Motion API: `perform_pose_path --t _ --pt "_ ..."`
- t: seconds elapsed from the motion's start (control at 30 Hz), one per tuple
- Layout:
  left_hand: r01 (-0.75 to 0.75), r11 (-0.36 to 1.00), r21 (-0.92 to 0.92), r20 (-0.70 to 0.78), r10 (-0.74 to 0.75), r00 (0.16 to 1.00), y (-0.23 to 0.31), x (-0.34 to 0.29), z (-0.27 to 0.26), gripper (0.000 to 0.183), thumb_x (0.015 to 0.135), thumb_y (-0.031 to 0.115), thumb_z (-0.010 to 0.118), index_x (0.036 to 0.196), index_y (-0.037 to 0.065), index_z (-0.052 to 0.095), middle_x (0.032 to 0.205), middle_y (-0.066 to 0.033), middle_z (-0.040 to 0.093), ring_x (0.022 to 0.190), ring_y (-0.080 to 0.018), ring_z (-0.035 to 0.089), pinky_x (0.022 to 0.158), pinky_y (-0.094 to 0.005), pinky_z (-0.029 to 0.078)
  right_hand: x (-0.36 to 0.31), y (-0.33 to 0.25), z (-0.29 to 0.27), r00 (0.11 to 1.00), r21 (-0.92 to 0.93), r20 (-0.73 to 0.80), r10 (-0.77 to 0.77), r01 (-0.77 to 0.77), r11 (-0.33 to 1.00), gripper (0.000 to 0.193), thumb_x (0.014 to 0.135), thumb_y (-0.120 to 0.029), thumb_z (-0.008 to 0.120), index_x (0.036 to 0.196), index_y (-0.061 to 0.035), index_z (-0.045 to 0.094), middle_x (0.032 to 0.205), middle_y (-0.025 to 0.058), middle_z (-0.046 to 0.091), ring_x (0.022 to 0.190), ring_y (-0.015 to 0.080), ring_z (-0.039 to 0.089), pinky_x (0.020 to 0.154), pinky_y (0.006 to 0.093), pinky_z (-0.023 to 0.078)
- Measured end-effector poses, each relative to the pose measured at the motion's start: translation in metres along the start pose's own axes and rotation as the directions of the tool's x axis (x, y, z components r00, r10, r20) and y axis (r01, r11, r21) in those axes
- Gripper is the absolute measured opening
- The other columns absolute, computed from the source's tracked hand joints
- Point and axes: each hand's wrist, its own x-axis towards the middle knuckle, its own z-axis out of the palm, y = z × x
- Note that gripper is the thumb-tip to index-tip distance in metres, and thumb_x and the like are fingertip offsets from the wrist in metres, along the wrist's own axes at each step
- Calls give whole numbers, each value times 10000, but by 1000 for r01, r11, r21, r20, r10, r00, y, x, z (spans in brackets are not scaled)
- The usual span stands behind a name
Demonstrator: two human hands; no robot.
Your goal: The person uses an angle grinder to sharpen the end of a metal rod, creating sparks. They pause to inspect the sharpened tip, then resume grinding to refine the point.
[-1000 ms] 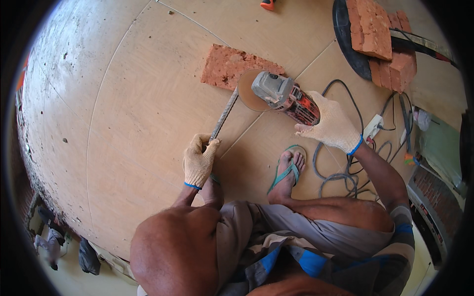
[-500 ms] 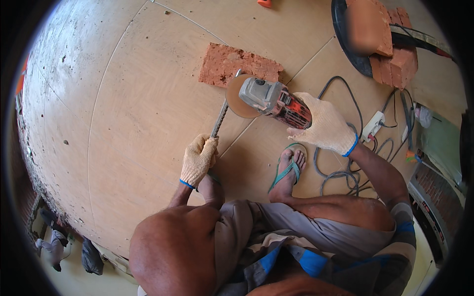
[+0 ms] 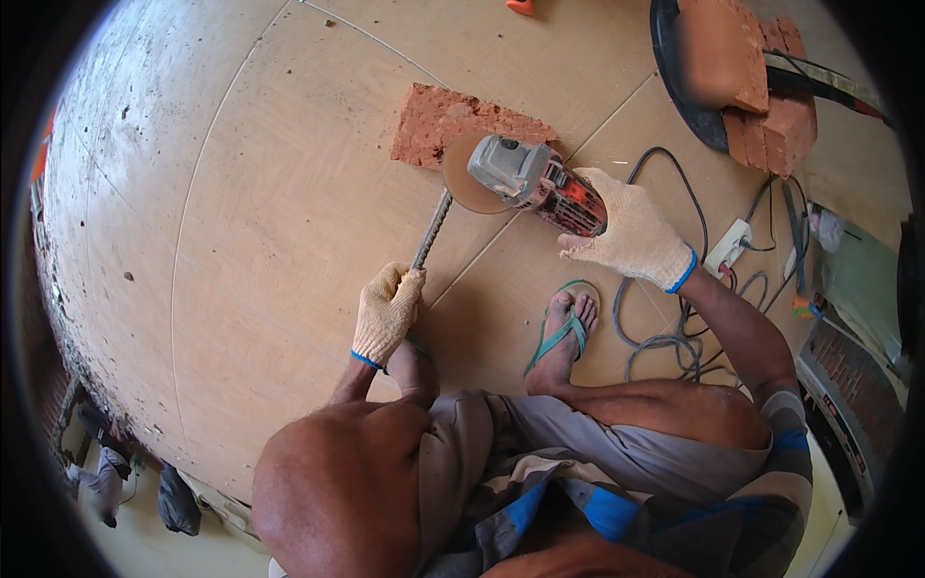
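Note:
In my gloved left hand (image 3: 388, 310) is the near end of a ribbed steel rod (image 3: 431, 231), which slants away from me. My gloved right hand (image 3: 631, 229) grips a red and grey angle grinder (image 3: 540, 183) by its body. The grinder's brown disc (image 3: 468, 183) lies over the rod's far end and hides it; whether they touch, I cannot tell. Just beyond, a rough red brick (image 3: 434, 116) rests on the floor, partly covered by the disc and the grinder's head.
Cables (image 3: 665, 342) coil on the tiled floor right of my foot (image 3: 568, 323), beside a white power strip (image 3: 729, 246). At the far right, several bricks (image 3: 785, 125) are stacked by a black round pan (image 3: 679, 91). An orange object (image 3: 520, 7) shows at the far edge.
The grinder has shifted slightly away from me, and its disc now covers the rod's far tip, which showed before. Faint pale streaks appear right of the grinder. My left hand stays almost still.

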Motion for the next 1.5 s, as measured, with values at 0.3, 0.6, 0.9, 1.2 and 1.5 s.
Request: perform_pose_path --t 0.3,0.6,0.9,1.2,1.5 --pt "-3 1000 16 -9 3 1000 1 0 0 326 1118 340 718 966 53 707 684 47 610 589 -35 545 542 -251 417 -2 3 2 1000 -6 13 13 -13 1000 739 814 -379 972 1377 -49 625 1096 221 781 1049 440 779 917 501 624" --pt "0 1000 -22 32 1 999 2 -2 0 292 1148 301 645 1071 33 732 728 39 594 556 -30 495 510 -230 358 -5 3 2 999 -12 35 3 -2 1000 739 815 -380 971 1375 -47 622 1122 228 782 1047 437 782 907 502 626" --pt "14 999 -32 82 -11 997 3 -1 -4 337 1155 332 618 1135 22 749 741 38 585 552 -37 479 509 -235 353 -4 4 1 999 -32 34 1 0 999 773 814 -397 972 1396 -33 616 1138 236 778 1059 438 780 917 502 624" --pt "15 999 -47 115 -10 993 4 0 -7 366 1164 348 598 1157 8 734 712 39 571 535 -39 461 486 -236 333 -4 4 1 999 18 38 9 -10 1000 796 802 -382 987 1399 -17 607 1154 241 781 1075 440 779 928 500 623" --pt "-11 999 -48 146 18 989 5 -1 -8 419 1184 382 547 1177 -1 717 651 49 532 510 -42 436 476 -252 321 -4 6 2 999 -25 34 -3 4 1000 805 801 -388 985 1410 -18 611 1171 243 775 1080 437 777 924 494 624"
